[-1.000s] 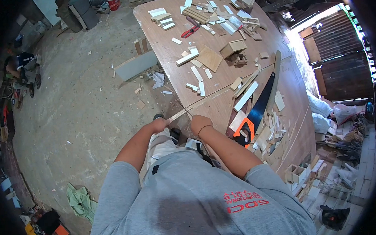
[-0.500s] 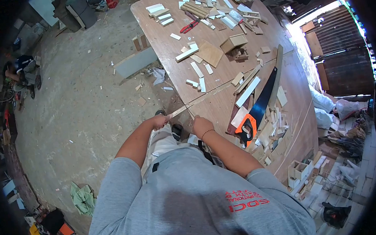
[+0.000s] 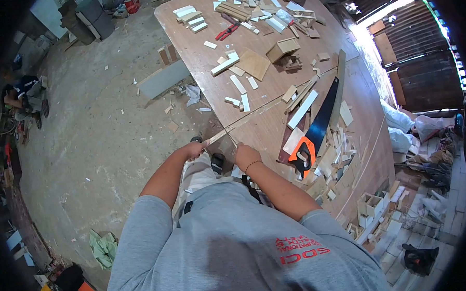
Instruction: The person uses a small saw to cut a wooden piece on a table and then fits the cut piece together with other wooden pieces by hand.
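My left hand is closed round the near end of a narrow wooden strip, which reaches past the table's corner and lies across the tabletop. Close by on the right, my right hand is closed on a thin, blade-like tool. It slants up and left to the strip at the table edge; its exact kind I cannot tell. Beyond my right hand, a handsaw with an orange and black handle lies on the table beside a white-faced wooden strip.
Wood offcuts, a small wooden box and red-handled pliers lie farther up the table. A grey board stands on the floor beside it. Another person sits low at far left. Plastic bags lie at right.
The whole view has shifted slightly left. Both hands keep almost the same place at the table corner, still gripping the strip and the thin tool.
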`<action>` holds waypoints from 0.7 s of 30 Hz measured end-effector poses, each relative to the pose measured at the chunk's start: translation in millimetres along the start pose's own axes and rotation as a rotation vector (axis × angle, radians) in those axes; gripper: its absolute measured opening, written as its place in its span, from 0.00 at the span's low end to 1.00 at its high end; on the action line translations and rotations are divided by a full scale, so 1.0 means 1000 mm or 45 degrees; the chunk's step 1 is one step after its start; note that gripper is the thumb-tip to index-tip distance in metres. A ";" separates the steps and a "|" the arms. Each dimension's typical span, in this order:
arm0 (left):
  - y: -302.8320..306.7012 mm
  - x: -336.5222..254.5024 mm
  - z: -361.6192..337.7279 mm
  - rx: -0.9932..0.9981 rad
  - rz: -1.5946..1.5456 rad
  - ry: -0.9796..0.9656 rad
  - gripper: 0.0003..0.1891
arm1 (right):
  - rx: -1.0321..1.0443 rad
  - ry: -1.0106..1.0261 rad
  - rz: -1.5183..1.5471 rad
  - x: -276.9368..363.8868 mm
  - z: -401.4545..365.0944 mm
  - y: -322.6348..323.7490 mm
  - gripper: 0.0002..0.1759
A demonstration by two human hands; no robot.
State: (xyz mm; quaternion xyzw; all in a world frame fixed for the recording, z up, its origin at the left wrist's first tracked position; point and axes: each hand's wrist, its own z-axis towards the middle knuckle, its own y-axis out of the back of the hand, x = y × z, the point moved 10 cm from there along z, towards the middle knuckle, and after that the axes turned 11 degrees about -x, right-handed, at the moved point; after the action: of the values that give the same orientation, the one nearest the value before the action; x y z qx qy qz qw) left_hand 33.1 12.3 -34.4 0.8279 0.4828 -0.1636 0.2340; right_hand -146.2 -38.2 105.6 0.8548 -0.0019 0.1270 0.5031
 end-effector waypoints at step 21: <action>0.021 -0.011 -0.017 -0.274 0.186 0.103 0.44 | 0.002 -0.106 0.149 0.022 0.057 -0.023 0.14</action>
State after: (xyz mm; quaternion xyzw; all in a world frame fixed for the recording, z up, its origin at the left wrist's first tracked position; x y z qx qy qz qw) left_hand 47.2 5.1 -9.9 0.8368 0.4451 -0.0599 0.3132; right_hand -109.9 -73.5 64.1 0.8582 -0.0728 0.1208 0.4935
